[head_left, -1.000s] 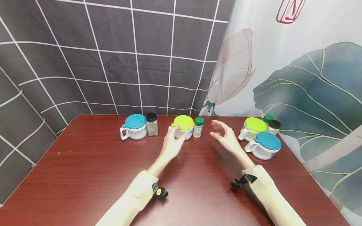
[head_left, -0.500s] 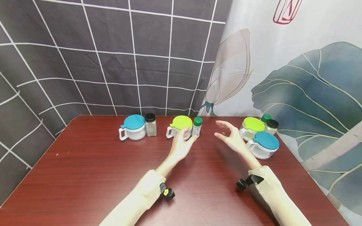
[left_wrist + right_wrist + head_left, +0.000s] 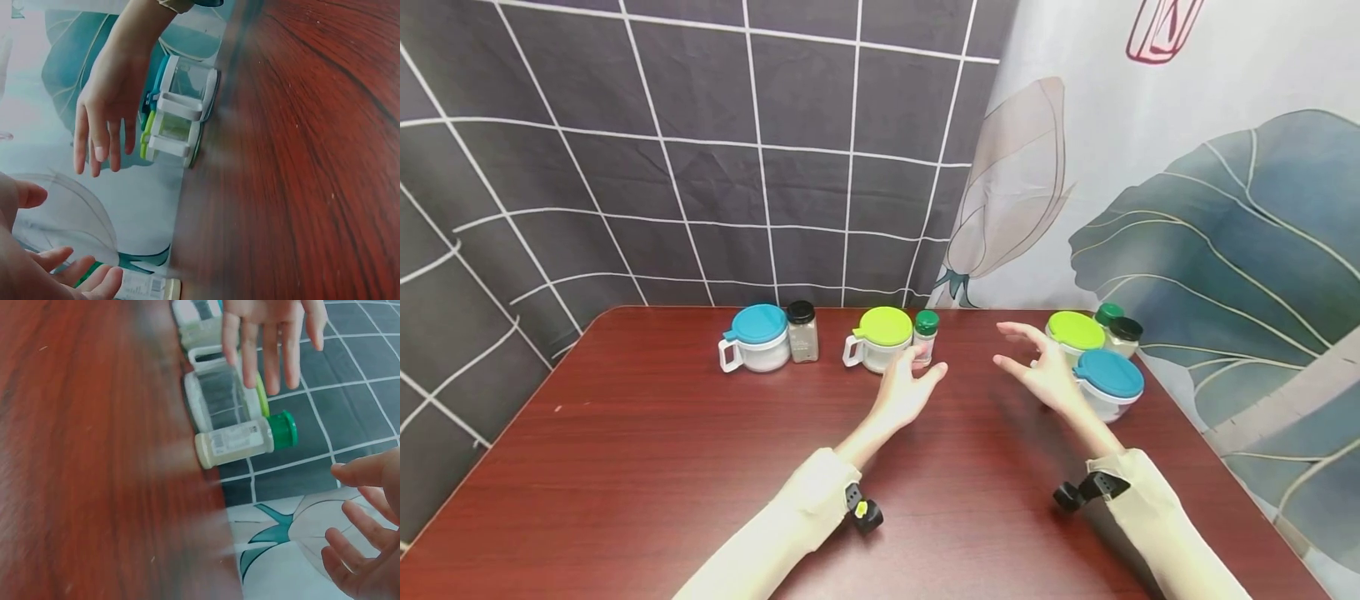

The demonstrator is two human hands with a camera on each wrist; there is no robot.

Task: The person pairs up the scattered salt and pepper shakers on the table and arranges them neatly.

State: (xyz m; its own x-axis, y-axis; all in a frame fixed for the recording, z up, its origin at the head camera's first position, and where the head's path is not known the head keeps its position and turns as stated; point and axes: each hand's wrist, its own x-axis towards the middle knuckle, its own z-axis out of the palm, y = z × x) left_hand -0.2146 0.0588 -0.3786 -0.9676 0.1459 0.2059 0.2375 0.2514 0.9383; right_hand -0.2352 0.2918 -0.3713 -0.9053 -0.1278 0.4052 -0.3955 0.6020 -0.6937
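Note:
My left hand [image 3: 904,392] holds nothing, its fingers spread just in front of a green-capped spice bottle [image 3: 924,333]. Left of that bottle stands a clear seasoning jar with a lime-green lid [image 3: 883,327] and white handle. In the right wrist view, the left hand's fingers overlap this jar, and the bottle [image 3: 237,440] appears beside it. My right hand [image 3: 1043,371] is also unoccupied, fingers apart, left of a second lime-lidded jar [image 3: 1077,329] and a blue-lidded jar [image 3: 1108,375]. It partly covers these two jars in the head view.
Farther left stand another blue-lidded jar [image 3: 760,333] and a black-capped spice bottle [image 3: 802,332]. Behind the right-hand jars are a green cap [image 3: 1108,312] and a black-capped bottle [image 3: 1124,333]. Dark grid cloth [image 3: 700,167] and a printed curtain [image 3: 1210,250] hang behind the table [image 3: 662,467].
The left hand has moved right, from the lime-lidded jar to the front of the green-capped bottle. The right hand has shifted right too, toward the right-hand jars. The containers stay in place.

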